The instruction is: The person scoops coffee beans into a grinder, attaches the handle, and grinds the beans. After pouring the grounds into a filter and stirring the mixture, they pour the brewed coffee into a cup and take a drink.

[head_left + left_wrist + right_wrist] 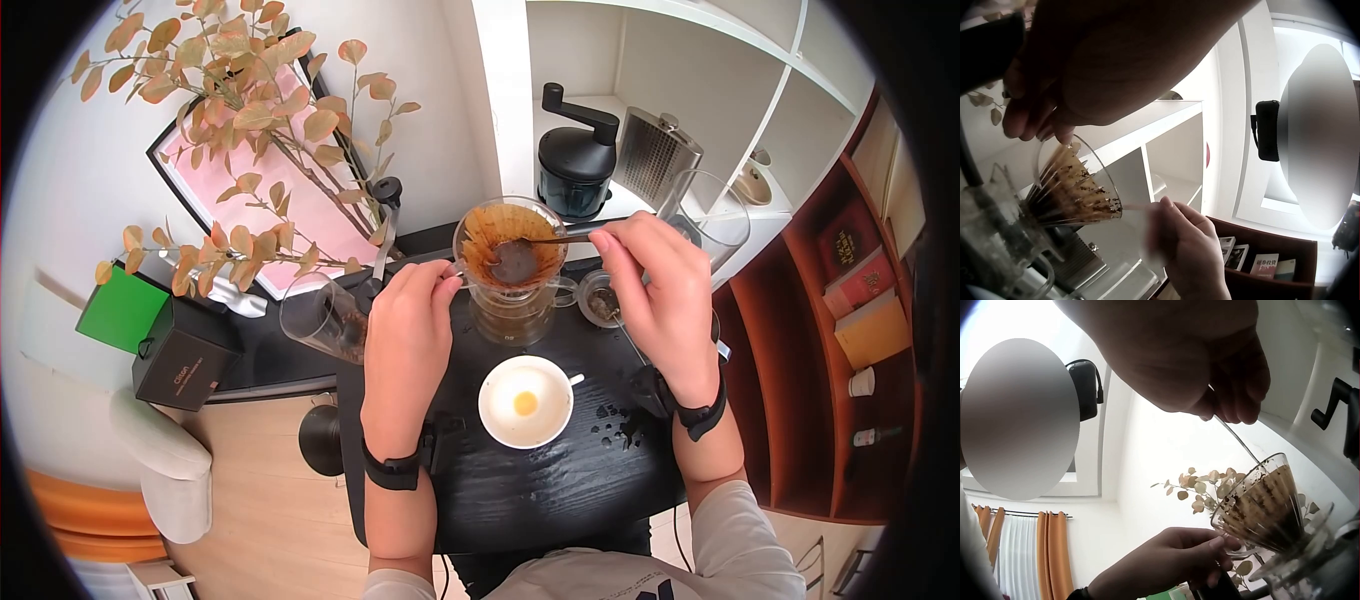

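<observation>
A glass coffee dripper [556, 228] sits on a glass server [510, 318], its browned paper filter [482, 232] holding wet dark coffee grounds [516, 264]. My left hand [408, 330] pinches the dripper's small side handle [1239, 552], with the thumb and fingers around it. From the other side, my right hand [655, 295] grips a slim metal stirrer [1235, 435] between thumb and fingers. The stirrer slants down over the rim into the filter; its lower end is hidden. Closer to me stands a white cup [497, 410] with a little yellowish liquid at the bottom.
Left of the dripper is a tilted-looking glass vessel [318, 312] with dark contents. A small round container [600, 300] lies near the right hand. Water drops spot the black table [520, 500]. Behind stand a hand grinder [575, 165], a flask [658, 150] and a clear glass [725, 215].
</observation>
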